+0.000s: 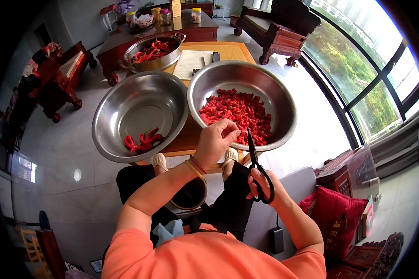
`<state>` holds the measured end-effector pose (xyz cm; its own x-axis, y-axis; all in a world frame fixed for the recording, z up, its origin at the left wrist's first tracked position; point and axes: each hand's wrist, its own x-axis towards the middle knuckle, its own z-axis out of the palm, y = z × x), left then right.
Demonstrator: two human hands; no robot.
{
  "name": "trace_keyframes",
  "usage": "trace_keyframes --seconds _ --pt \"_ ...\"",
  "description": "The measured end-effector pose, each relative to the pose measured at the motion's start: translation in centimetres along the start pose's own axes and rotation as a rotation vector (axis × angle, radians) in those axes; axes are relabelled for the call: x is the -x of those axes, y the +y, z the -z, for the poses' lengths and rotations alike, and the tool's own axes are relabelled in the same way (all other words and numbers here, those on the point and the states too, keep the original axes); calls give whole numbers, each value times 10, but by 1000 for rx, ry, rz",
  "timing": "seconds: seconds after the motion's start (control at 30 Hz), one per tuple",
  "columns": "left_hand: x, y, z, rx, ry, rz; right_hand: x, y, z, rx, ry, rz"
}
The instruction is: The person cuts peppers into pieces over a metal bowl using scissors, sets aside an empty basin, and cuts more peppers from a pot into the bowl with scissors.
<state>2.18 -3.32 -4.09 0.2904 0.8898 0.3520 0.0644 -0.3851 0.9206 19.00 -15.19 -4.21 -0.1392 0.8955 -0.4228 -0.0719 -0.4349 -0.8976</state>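
Over the near side of the right bowl (279,93), your right grip (259,182) holds the black scissors (253,151), long axis pointing away from you, tips just beside your left grip (214,139) — whether that pinches anything, I cannot tell. Cut red pieces (230,109) lie beyond; whole peppers (146,141) sit left, nearer your left grip.

Orange shirt (209,255), bright red peppers (239,111), black-handled scissors (260,174)

Bright daylight through right-hand window (358,69), view outside partly washed out; strong glare on floor (307,104) beside it; left side dimmer. Fisheye curvature, black corners; bowls sharp.
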Motion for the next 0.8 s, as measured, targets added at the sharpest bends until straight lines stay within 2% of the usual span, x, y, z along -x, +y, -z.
trace_keyframes --seconds 0.1,0.2,0.33,0.53,0.8 --pt "1 2 0 97 11 67 0 3 1 -92 -14 -26" --pt "-4 -3 4 -151 161 -133 0 3 0 -133 -50 -33" --pt "-3 0 1 -156 244 -175 0 11 -3 -118 -146 -58" --pt "4 -3 -6 -220 197 -302 -2 3 -12 -80 -143 -32" --pt "6 -4 -10 -273 184 -326 -2 0 -15 -137 -112 -70"
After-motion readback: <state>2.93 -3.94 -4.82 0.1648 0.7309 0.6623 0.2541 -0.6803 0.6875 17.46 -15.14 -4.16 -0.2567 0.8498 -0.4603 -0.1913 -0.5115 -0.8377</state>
